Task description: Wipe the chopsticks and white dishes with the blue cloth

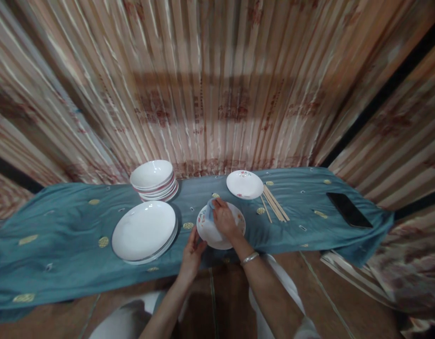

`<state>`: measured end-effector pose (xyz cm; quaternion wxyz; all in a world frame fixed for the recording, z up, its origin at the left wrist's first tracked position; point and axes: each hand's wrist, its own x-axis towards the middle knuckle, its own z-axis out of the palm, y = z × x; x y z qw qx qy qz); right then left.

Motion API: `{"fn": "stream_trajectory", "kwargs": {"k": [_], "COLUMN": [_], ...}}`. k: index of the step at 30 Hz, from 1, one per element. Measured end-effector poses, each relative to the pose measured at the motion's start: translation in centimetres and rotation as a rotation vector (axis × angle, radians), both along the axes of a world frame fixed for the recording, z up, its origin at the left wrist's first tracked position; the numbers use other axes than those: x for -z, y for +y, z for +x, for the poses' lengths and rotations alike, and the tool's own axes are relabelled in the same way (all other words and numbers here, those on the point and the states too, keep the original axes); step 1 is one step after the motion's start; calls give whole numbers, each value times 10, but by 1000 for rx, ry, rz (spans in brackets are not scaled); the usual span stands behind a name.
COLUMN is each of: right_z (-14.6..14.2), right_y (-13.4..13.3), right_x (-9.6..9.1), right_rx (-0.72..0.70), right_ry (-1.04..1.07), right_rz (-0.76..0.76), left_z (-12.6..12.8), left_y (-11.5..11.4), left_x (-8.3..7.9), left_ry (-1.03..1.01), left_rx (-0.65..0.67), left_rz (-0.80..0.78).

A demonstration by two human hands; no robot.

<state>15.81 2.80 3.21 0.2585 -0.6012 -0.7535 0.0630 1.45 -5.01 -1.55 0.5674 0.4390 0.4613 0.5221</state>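
Observation:
A white plate with orange flowers round its rim (217, 238) lies in front of me near the table's front edge. My right hand (223, 217) is closed on a light blue cloth (209, 210) and presses it onto the upper left part of this plate. At the plate's lower left rim is my left hand (193, 250), its thumb and fingers bent around the edge. Left of it sits a stack of large white plates (143, 231). Behind the flowered plate, to the right, is a smaller flower-patterned plate (245, 184).
A stack of white bowls with red bands (153, 181) stands at the back left. Several wooden chopsticks (275, 205) lie right of the smaller plate. A black phone (349, 209) rests at the table's right end. Teal cloth (79, 235) covers the table; pleated curtains (217, 94) hang behind.

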Motion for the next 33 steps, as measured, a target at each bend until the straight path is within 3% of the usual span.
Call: {"fn": "stream_trajectory", "kwargs": {"k": [8, 18, 22, 29, 33], "right_z": [-16, -12, -2, 28, 48], "right_y": [-9, -47, -59, -81, -89], "right_x": [-6, -13, -20, -29, -28], "right_rx": [-260, -520, -571, -544, -506], "right_ry": [40, 153, 163, 154, 107], "right_rz": [-43, -96, -137, -261, -230], "left_z": [0, -6, -8, -3, -3], "left_y": [1, -3, -3, -5, -1], "left_x": [1, -27, -26, -23, -17], "left_ry": [7, -192, -192, -106, -68], "left_rx": [12, 28, -79, -31, -25], "left_rz": [6, -65, -150, -86, -62]}}
